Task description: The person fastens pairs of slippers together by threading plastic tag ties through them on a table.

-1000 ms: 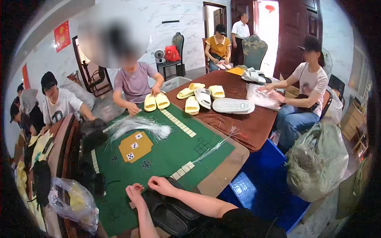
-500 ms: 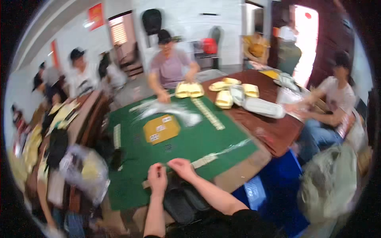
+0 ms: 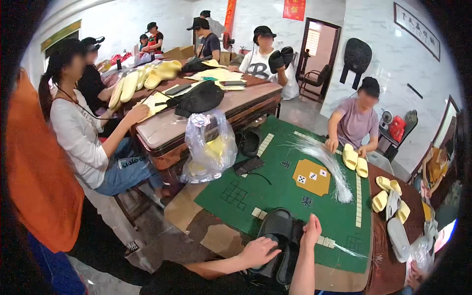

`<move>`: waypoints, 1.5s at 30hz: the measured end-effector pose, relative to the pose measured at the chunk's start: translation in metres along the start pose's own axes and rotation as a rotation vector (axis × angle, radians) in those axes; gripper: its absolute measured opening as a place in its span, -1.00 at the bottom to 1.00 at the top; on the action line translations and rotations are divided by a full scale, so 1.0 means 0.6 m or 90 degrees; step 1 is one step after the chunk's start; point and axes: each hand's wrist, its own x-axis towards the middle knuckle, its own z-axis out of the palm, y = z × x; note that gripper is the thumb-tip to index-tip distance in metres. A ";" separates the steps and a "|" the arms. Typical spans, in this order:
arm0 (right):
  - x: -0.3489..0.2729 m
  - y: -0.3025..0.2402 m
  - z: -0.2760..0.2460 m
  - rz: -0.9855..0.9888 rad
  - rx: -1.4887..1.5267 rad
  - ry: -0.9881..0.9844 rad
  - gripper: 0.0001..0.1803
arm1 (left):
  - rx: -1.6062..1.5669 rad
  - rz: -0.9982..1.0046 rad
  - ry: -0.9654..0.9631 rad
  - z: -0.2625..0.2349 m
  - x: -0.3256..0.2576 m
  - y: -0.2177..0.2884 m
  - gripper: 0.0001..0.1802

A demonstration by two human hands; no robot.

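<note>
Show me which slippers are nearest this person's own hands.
The black pair at the green mat's near edge, with the left hand over it; the yellow slippers and pale grey slipper lie farther off.

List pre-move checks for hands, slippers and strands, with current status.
1. Left hand on the black slippers: ok.
2. Right hand apart from the left hand: ok.
3. Right hand holding something: cannot tell; nothing discernible between the fingers.
4. Large white strand bundle free of other hands: not ok, a co-worker's hand is at it.
5. Yellow slippers apart from the black slippers: ok.
</note>
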 end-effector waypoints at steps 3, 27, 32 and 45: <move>-0.007 -0.003 -0.003 -0.011 0.030 0.032 -0.82 | 0.065 -0.046 -0.087 0.042 0.002 0.001 -0.25; -0.103 0.021 -0.068 -0.083 -0.271 0.008 -0.80 | 0.219 -0.164 -0.104 -0.039 0.045 -0.170 -0.65; -0.116 0.026 -0.038 -0.094 -0.313 -0.018 -0.90 | 0.265 -0.270 -0.134 -0.145 0.069 -0.251 -0.70; -0.106 -0.002 -0.031 -0.089 -0.347 -0.053 -0.83 | 0.380 -0.186 0.157 -0.151 0.074 -0.190 -0.39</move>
